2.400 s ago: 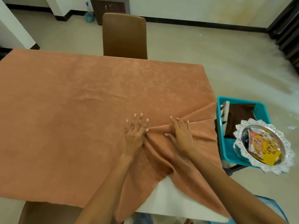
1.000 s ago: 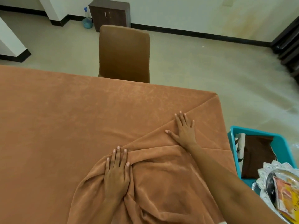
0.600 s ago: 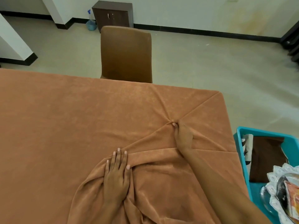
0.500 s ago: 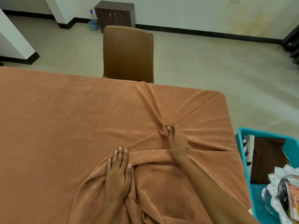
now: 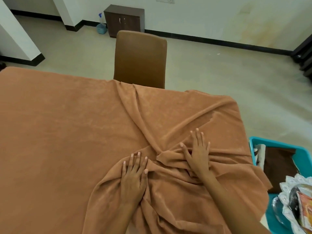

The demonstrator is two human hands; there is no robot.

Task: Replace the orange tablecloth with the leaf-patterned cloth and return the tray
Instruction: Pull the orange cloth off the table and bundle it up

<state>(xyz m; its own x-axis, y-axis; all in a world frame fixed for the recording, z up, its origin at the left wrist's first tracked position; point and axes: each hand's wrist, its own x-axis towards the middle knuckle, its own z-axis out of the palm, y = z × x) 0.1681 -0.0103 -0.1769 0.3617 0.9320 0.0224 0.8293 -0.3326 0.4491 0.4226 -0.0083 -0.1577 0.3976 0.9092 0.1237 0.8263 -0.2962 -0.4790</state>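
Orange cloth (image 5: 67, 132) lay over the table, flat on the left, bunched into folds and ridges on the right near side. Right far corner drawn in toward the middle, creases running from there and from the far edge down to a knot of folds between the hands. Left hand (image 5: 133, 176) pressed flat on the gathered cloth, palm down, fingers straight and slightly spread, gripping nothing. Right hand (image 5: 199, 154) pressed flat on a thick ridge of folds just to the right, fingers straight and apart, thumb out to the left on the fold. Hands near each other, not touching. Brown chair (image 5: 141, 59) stood at the far edge, its back upright. Teal basket (image 5: 276, 144) sat off the right edge, holding a dark brown cloth (image 5: 278, 164) and a strip of patterned cloth (image 5: 259, 156) at its left wall. Tray (image 5: 287, 208) with a lacy white rim rested on the basket's near part, an orange packet (image 5: 305, 211) on it. Dark cabinet (image 5: 125, 20) stood by the far wall, a spray bottle (image 5: 101, 25) just left of it.
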